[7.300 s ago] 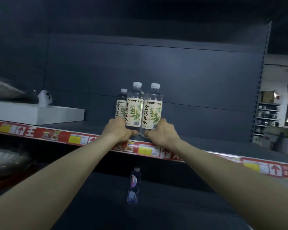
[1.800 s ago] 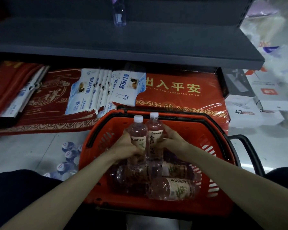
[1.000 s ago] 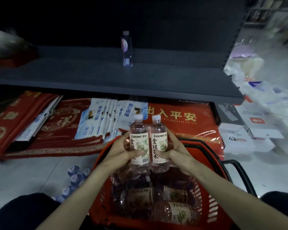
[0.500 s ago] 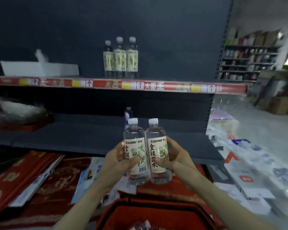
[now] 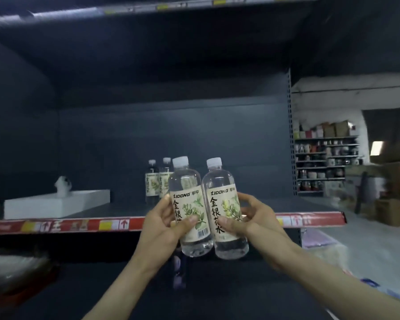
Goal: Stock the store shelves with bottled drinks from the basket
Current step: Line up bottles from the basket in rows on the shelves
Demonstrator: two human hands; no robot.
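**Operator:** What am I holding?

**Spotter:** Two clear bottles with white caps, one in each of your hands. Your left hand [image 5: 166, 229] wraps round the left bottle [image 5: 184, 181], thumb across its label. Your right hand [image 5: 254, 224] grips the right bottle [image 5: 219, 183] the same way. Both are upright, leaning slightly apart at the caps, side by side in front of the red shelf edge [image 5: 56, 226].

**Operator:** What does the writing say?

**Spotter:** Each cream label reads "LIDONG" along the top, with a green sprig beside a column of black characters. On the right bottle you can read all four: 金银花水. On the left bottle your thumb covers the lower ones, and a barcode shows at the label's foot. The shelf edge carries yellow tags and white arrows, too blurred to read.

**Operator:** And the count around them?

**Spotter:** At 10 o'clock from your pair, two shelf bottles [image 5: 152, 183] with the same label stand just behind the left bottle. I cannot tell whether another stands hidden behind it. At 9 o'clock lies one white box [image 5: 56, 203] with a small white object [image 5: 61, 184] at its far side. At 6 o'clock one small bottle [image 5: 179, 271] with a purplish label stands on the lower shelf [image 5: 102, 285]. At 2 o'clock the far racks [image 5: 326, 158] hold goods too small to name.
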